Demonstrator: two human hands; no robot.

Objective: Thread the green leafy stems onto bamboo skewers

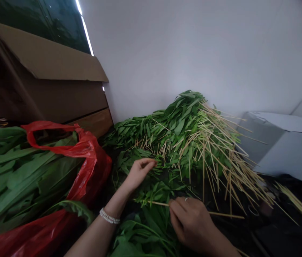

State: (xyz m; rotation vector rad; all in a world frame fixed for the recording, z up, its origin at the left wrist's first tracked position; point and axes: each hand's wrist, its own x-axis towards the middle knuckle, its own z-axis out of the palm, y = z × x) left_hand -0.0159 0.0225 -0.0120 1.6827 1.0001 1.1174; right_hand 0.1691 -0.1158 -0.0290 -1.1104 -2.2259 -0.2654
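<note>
My right hand (191, 221) is wrapped round a thin wooden stick (226, 215), which runs out on both sides of the fist. Green leaves (157, 192) sit at the stick's left end. My left hand (140, 171), with a beaded bracelet at the wrist, has thumb and fingertips pinched together over loose green stems; whatever lies between the tips is too small to make out. Behind both hands rises a big heap of leaf bunches (185, 114) on many pale sticks (215, 142). More loose leaves (142, 235) lie below my hands.
A red plastic bag (86, 160) full of long green leaves (19, 178) stands at the left, before a cardboard box (59, 100). At the right are a white box (287, 150) and more sticks (298, 203) on black material. A pale wall rises behind.
</note>
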